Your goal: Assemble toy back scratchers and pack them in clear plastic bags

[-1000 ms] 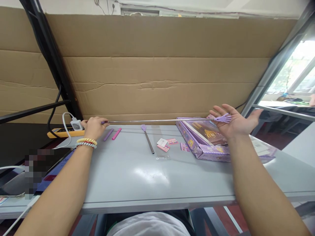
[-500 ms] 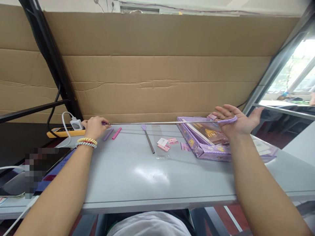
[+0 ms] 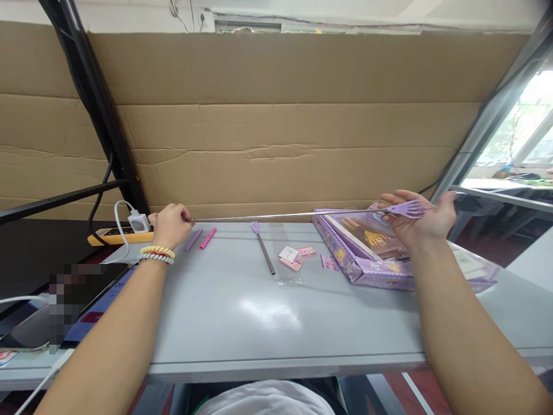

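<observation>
A long thin metal rod (image 3: 285, 216) with a purple hand-shaped head (image 3: 408, 210) stretches level between my two hands above the back of the table. My left hand (image 3: 171, 223) is closed around the rod's left end. On the right, my right hand (image 3: 421, 222) has its palm up and fingers spread, with the purple head lying across it. A shorter rod with a small purple hand-shaped head (image 3: 263, 251) rests on the table. Left of it lie a purple stick (image 3: 193, 240) and a pink stick (image 3: 208, 238). Small pink cards (image 3: 307, 252) lie to its right.
An open purple box (image 3: 380, 274) is under my right hand. A clear plastic bag (image 3: 290, 282) lies mid-table. At left are a yellow power strip (image 3: 101, 236) with a white charger (image 3: 139, 221), and phones (image 3: 97, 291). Cardboard (image 3: 280, 127) stands behind.
The purple head has turned so its fingers now show broadly over my right palm. My right fingers have curled slightly. The whole view has shifted a little, with things appearing slightly lower and further right.
</observation>
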The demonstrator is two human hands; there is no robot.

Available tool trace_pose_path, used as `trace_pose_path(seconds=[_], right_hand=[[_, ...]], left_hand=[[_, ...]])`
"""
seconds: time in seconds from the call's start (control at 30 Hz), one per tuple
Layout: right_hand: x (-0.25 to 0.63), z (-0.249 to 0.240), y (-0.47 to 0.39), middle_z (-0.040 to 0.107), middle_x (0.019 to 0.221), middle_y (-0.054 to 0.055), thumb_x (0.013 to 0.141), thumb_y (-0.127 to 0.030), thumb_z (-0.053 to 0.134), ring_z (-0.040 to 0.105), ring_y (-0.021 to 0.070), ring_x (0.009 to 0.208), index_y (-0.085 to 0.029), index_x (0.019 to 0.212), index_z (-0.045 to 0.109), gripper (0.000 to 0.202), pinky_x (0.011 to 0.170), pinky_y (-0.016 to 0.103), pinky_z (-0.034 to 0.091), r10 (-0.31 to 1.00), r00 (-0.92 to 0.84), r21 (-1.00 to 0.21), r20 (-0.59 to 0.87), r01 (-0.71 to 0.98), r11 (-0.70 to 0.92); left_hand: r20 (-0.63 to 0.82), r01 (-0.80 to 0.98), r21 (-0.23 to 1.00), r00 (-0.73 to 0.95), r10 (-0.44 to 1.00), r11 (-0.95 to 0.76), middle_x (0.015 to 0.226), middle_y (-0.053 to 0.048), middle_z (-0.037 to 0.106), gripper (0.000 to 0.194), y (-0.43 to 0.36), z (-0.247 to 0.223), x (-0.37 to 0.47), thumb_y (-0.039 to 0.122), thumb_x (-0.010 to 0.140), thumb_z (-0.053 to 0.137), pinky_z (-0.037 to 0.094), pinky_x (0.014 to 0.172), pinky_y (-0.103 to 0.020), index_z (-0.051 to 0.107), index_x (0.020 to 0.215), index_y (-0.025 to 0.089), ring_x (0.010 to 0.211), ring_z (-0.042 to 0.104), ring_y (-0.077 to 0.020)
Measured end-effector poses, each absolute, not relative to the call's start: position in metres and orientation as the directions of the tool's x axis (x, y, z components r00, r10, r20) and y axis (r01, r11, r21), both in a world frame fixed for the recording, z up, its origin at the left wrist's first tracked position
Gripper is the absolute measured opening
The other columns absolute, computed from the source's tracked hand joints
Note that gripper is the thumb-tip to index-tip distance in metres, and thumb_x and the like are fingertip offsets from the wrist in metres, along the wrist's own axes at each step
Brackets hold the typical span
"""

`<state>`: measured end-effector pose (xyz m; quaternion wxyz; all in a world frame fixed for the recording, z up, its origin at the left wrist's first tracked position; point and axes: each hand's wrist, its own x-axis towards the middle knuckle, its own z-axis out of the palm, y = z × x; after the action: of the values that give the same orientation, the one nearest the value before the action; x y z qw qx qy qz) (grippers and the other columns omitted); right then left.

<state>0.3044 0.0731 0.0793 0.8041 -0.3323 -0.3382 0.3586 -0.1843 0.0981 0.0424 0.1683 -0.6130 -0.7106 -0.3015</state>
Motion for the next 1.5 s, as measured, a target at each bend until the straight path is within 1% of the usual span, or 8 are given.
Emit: trace_pose_path(seconds=[0.17, 0.43, 0.7, 0.87, 1.1, 1.3, 1.4, 1.5], right_hand=[[0.304, 0.081, 0.071, 0.064, 0.063, 0.017, 0.088, -0.060, 0.006, 0.061, 0.0234, 0.050, -0.012, 0.071, 0.061, 0.075, 0.040, 0.031, 0.039, 0.806, 0.521, -0.771, 0.281, -0.377, 0.513], [0.302, 0.085, 0.069, 0.064, 0.059, 0.014, 0.091, -0.052, 0.013, 0.061, 0.0225, 0.046, -0.011, 0.066, 0.060, 0.067, 0.049, 0.037, 0.048, 0.786, 0.565, -0.771, 0.251, -0.374, 0.515], [0.302, 0.080, 0.070, 0.064, 0.069, 0.018, 0.083, -0.064, 0.009, 0.065, 0.0307, 0.070, -0.010, 0.067, 0.064, 0.079, 0.054, 0.043, 0.049, 0.761, 0.572, -0.740, 0.305, -0.361, 0.568], [0.305, 0.072, 0.080, 0.064, 0.076, 0.018, 0.076, -0.077, 0.020, 0.063, 0.0282, 0.075, -0.009, 0.068, 0.067, 0.083, 0.061, 0.043, 0.050, 0.751, 0.540, -0.752, 0.380, -0.291, 0.591], [0.266, 0.062, 0.080, 0.069, 0.095, 0.018, 0.076, -0.079, 0.026, 0.063, 0.0284, 0.095, -0.013, 0.077, 0.071, 0.080, 0.062, 0.036, 0.051, 0.823, 0.375, -0.859, 0.426, -0.116, 0.498], [0.203, 0.032, 0.072, 0.066, 0.116, 0.007, 0.084, -0.065, 0.039, 0.059, 0.0235, 0.109, -0.022, 0.104, 0.069, 0.057, 0.095, 0.041, 0.044, 0.769, -0.064, -0.733, 0.636, 0.264, 0.627], [0.189, 0.029, 0.061, 0.071, 0.105, 0.007, 0.085, -0.059, 0.044, 0.064, 0.0256, 0.098, -0.021, 0.097, 0.072, 0.048, 0.083, 0.040, 0.050, 0.784, -0.188, -0.683, 0.592, 0.399, 0.612], [0.181, 0.032, 0.051, 0.073, 0.084, 0.006, 0.079, -0.054, 0.057, 0.068, 0.0248, 0.080, -0.020, 0.083, 0.072, 0.037, 0.068, 0.036, 0.053, 0.782, -0.145, -0.655, 0.606, 0.467, 0.594]], left_hand=[[0.621, 0.980, 0.187, -0.176, 0.763, 0.073, 0.083, -0.006, 0.062, 0.008, 0.098, 0.043, -0.184, 0.026, 0.067, 0.055, 0.029, 0.070, -0.037, 0.057, 0.068, 0.019, 0.090, 0.058, -0.0255], [0.602, 0.983, 0.151, -0.175, 0.779, 0.105, 0.086, -0.012, 0.068, 0.030, 0.096, 0.043, -0.183, 0.042, 0.076, 0.046, 0.029, 0.078, -0.044, 0.063, 0.069, 0.018, 0.098, 0.056, -0.0324], [0.598, 0.975, 0.130, -0.221, 0.770, 0.179, 0.079, -0.012, 0.069, 0.035, 0.093, 0.047, -0.181, 0.043, 0.079, 0.040, 0.030, 0.082, -0.045, 0.064, 0.067, 0.020, 0.095, 0.056, -0.0304], [0.601, 0.969, 0.046, -0.220, 0.769, 0.242, 0.079, -0.012, 0.070, 0.034, 0.088, 0.051, -0.185, 0.038, 0.077, 0.041, 0.034, 0.071, -0.038, 0.070, 0.076, 0.020, 0.085, 0.060, -0.0292], [0.565, 0.989, -0.064, -0.075, 0.822, 0.134, 0.080, -0.009, 0.071, 0.034, 0.073, 0.061, -0.138, 0.039, 0.076, 0.043, 0.035, 0.062, -0.033, 0.072, 0.085, 0.023, 0.082, 0.063, -0.0297], [0.568, 0.994, -0.109, 0.054, 0.821, 0.010, 0.079, -0.013, 0.070, 0.036, 0.044, 0.066, -0.081, 0.032, 0.080, 0.039, 0.037, 0.063, -0.036, 0.072, 0.084, 0.018, 0.079, 0.065, -0.0304], [0.502, 0.992, -0.109, 0.105, 0.858, -0.057, 0.076, -0.013, 0.070, 0.031, 0.036, 0.061, -0.065, 0.026, 0.076, 0.043, 0.037, 0.061, -0.035, 0.072, 0.081, 0.018, 0.075, 0.065, -0.0290], [0.451, 0.997, -0.050, 0.081, 0.889, -0.066, 0.073, -0.012, 0.070, 0.028, 0.031, 0.057, -0.053, 0.024, 0.074, 0.044, 0.037, 0.057, -0.034, 0.072, 0.080, 0.019, 0.070, 0.065, -0.0274]])
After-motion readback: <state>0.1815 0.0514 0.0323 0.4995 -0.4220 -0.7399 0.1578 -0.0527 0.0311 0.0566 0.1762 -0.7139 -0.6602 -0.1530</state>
